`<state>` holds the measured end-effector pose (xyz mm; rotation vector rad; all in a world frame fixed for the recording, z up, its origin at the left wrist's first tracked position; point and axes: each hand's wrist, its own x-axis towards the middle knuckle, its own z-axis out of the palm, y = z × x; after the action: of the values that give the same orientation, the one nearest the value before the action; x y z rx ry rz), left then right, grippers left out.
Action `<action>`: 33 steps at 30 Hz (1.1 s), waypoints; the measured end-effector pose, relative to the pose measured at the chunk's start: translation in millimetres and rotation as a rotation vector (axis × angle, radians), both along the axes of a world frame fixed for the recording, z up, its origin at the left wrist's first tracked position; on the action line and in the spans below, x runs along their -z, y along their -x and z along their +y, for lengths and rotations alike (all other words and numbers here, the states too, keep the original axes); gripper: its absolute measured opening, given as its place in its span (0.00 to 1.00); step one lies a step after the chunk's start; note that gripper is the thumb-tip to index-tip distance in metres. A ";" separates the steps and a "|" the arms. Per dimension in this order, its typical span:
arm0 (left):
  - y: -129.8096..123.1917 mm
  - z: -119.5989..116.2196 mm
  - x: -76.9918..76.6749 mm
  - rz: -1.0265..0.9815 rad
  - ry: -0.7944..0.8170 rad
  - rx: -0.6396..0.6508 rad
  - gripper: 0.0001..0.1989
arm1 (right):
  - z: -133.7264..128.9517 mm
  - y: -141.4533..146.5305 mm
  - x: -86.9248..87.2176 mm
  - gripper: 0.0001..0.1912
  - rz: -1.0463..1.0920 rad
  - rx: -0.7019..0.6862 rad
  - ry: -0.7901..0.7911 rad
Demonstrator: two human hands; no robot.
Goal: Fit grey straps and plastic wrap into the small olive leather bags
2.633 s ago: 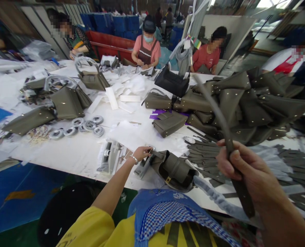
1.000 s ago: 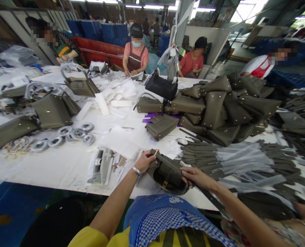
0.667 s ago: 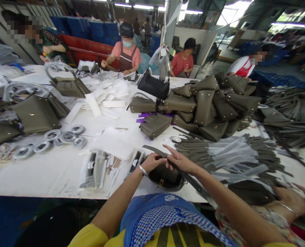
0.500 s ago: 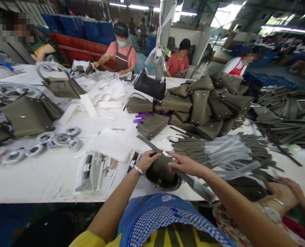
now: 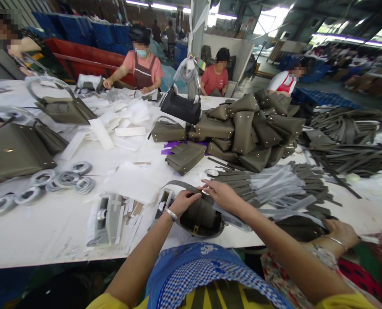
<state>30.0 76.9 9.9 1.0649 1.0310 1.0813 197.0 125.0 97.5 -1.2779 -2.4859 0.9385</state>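
Note:
An olive-brown bag [image 5: 201, 221] with a dark open mouth and a small gold fitting lies at the table's front edge. My left hand [image 5: 187, 201] is closed at its upper left, pinching a flat olive strap [image 5: 181, 184] that arcs out to the left. Close beside it, my right hand [image 5: 221, 195] has its fingertips together at the same strap, near the bag's top. A plastic-wrapped strap length [image 5: 234, 219] passes below my right wrist. What lies right under the fingertips is too small to make out.
Left of the bag stand tape dispensers [image 5: 108, 219] and rolled coils [image 5: 67, 179]. Olive bags [image 5: 242, 128] are heaped beyond, with bundled straps [image 5: 281, 184] to the right. A neighbour's hand [image 5: 342, 231] works at the right; several people sit across the table.
My right hand has moved up and left, closer to my left hand, and its fingers have come together. The strap's free end now curves. The view has shifted slightly right.

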 end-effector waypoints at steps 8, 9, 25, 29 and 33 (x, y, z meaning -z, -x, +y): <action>-15.9 11.1 15.3 0.217 -0.102 -0.105 0.03 | -19.0 52.6 -3.1 0.18 -0.231 0.016 -0.182; -16.1 11.4 13.5 0.216 -0.111 -0.110 0.03 | -17.5 54.1 -2.0 0.16 -0.161 0.054 -0.155; -19.5 15.8 -1.5 0.549 -0.204 -0.345 0.13 | -9.2 10.2 33.6 0.13 1.221 0.683 0.703; -19.6 15.1 5.3 0.523 -0.183 -0.337 0.15 | -19.5 14.2 38.9 0.15 1.072 0.610 0.628; -11.7 14.9 3.9 0.472 -0.203 -0.214 0.19 | -13.6 9.1 45.8 0.17 1.008 0.587 0.586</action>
<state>41.7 91.8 6.0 1.4421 1.4583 1.1506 187.9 111.4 51.7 -1.1174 -1.0363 1.6312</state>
